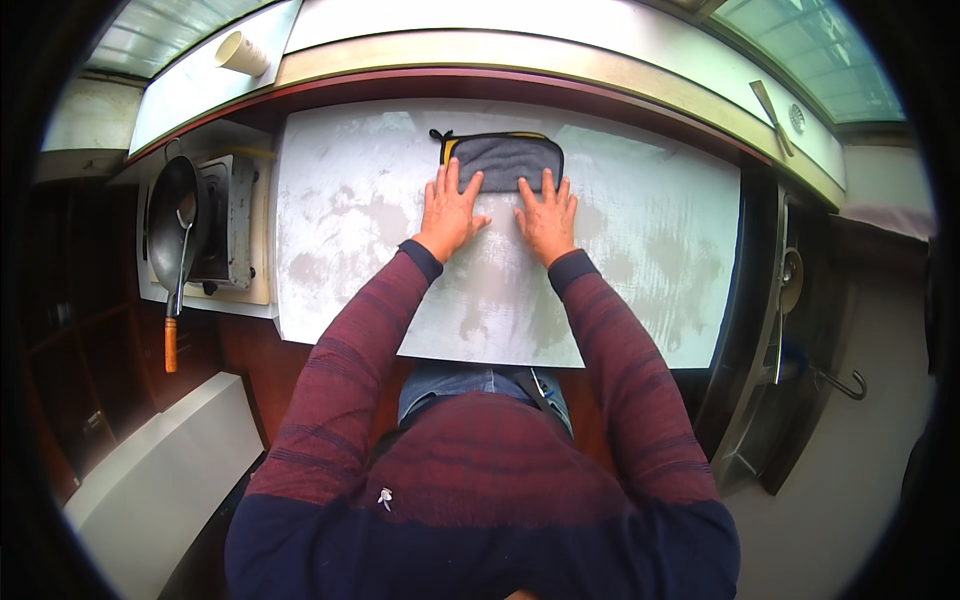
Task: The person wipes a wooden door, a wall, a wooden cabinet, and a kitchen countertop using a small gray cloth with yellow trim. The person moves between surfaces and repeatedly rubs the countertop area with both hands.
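Note:
A dark grey fabric piece (504,159) lies flat on the white tabletop (360,247). Black edging runs around it, yellow shows at its left and far edges, and a black loop or cord sticks out at the far left corner. Whether it is a folded cloth or a flat pouch I cannot tell. My left hand (450,214), palm down with fingers spread, has its fingertips over the left part of the fabric. On the right, my right hand (547,217) is also palm down and spread, fingertips over the near right edge. Neither hand grips anything.
To the left, a wok (172,217) holding a wooden-handled metal utensil (180,277) stands by a gas stove (229,225). A paper cup (241,54) and a flat stick-like tool (772,118) lie on the back ledge (510,46). A ladle (784,300) is at right.

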{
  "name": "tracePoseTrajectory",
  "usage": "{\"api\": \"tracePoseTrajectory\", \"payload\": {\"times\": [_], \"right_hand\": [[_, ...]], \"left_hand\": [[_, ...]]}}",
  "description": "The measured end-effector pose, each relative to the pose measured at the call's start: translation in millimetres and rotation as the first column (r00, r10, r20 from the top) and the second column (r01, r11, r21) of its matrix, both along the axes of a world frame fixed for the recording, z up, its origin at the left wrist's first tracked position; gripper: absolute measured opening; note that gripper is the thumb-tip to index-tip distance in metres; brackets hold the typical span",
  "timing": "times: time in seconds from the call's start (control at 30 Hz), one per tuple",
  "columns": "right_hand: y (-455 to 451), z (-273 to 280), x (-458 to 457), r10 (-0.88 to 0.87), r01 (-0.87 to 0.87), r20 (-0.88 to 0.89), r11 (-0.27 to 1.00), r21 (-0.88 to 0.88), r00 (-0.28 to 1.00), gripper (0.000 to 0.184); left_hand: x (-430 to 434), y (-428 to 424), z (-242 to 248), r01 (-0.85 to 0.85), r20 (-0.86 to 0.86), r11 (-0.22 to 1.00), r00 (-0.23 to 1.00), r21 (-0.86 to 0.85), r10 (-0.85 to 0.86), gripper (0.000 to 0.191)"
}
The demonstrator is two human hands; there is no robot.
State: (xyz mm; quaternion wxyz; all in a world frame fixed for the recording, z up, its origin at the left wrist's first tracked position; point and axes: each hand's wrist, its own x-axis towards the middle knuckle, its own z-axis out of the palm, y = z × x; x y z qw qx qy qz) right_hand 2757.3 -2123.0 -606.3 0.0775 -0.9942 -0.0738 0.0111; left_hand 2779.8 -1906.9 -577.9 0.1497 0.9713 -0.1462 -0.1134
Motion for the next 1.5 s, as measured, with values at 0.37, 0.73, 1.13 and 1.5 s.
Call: {"api": "tracePoseTrajectory", "payload": {"times": [0.37,0.73,1.13,1.5], "right_hand": [[-9.6,8.7,44.6,0.021,-0.021,-0.014,0.999,0.041,1.000,0.062],[-26.3,22.2,-165.0,0.160,-0.119,-0.203,0.972,0.201,0.966,0.072],[-55.5,43.4,-272.6,0.304,-0.234,-0.314,0.942,0.241,0.899,0.082],[-39.1,20.5,-146.5,0.076,-0.076,-0.034,0.997,0.006,0.997,0.077]], "left_hand": [[41.9,-12.9,-1.3,-0.068,0.010,0.998,0.998,0.015,0.068,0.085],[-150.0,8.2,13.7,-0.016,-0.129,0.999,0.992,-0.038,0.011,0.088],[-280.6,3.0,42.5,0.069,-0.316,0.997,0.947,0.028,-0.056,0.093],[-137.4,-61.9,15.4,0.063,0.075,0.994,0.995,0.094,-0.070,0.095]]}}
